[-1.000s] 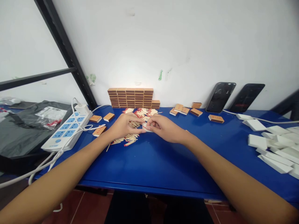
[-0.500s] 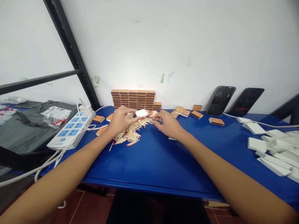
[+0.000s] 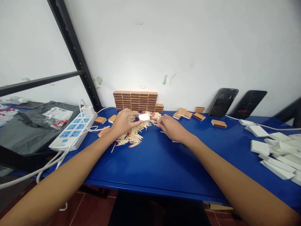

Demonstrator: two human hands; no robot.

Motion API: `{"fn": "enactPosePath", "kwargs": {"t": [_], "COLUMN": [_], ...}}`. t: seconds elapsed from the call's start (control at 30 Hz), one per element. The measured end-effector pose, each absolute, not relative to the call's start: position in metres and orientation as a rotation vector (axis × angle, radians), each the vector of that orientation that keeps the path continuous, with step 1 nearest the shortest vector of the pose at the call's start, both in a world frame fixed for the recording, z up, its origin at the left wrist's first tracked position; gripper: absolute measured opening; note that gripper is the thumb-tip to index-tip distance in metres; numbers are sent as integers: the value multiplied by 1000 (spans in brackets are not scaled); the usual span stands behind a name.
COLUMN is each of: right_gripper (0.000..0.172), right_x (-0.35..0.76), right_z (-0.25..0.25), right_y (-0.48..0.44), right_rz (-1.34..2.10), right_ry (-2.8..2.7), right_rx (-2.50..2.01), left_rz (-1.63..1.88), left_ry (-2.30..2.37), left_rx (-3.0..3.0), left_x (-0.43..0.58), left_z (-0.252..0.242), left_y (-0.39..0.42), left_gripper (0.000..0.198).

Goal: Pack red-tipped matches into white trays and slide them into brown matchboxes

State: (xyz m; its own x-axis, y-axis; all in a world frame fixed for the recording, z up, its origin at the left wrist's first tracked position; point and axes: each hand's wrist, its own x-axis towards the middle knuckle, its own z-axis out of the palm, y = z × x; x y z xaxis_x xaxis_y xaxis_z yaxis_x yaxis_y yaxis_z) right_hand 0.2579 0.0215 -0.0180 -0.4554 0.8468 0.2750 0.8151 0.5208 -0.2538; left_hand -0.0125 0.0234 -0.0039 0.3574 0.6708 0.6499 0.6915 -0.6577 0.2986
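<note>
At frame centre, the left hand [image 3: 123,123] pinches one white tray [image 3: 144,117] over the match pile [image 3: 131,136]. The right hand [image 3: 171,128] curls beside it, its grip unclear. Two phones [image 3: 223,102] lean at upper right.

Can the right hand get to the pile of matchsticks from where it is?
Probably yes. The right hand lies on the blue table with its fingertips at the edge of the matchstick pile, and nothing sits between them. The left hand holds a white matchbox tray over the pile, out of the way.
</note>
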Motion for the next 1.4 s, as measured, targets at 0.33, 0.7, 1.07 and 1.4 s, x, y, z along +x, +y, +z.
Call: {"fn": "enactPosePath", "kwargs": {"t": [0.33,0.7,1.07,1.4], "right_gripper": [11,11,16,16], "right_x": [247,237,284,261], "right_z": [-1,-8,19,-7], "right_y": [-1,-10,15,16], "right_rz": [-55,95,325,282], "right_ry": [-2468,-2377,-2476,-2432], "right_rx": [-1195,-1110,-1464,-1386], "left_rz": [-1164,-1244,-1199,-1201], "left_ry": [-1005,-905,-1257,-1267], "left_rx": [-2818,-2883,-2565,-2562], "left_x": [-3,1,-7,-9], "left_z": [-10,-10,-1,-4], "left_y": [17,12,16,19], "left_gripper": [37,33,25,27]}}
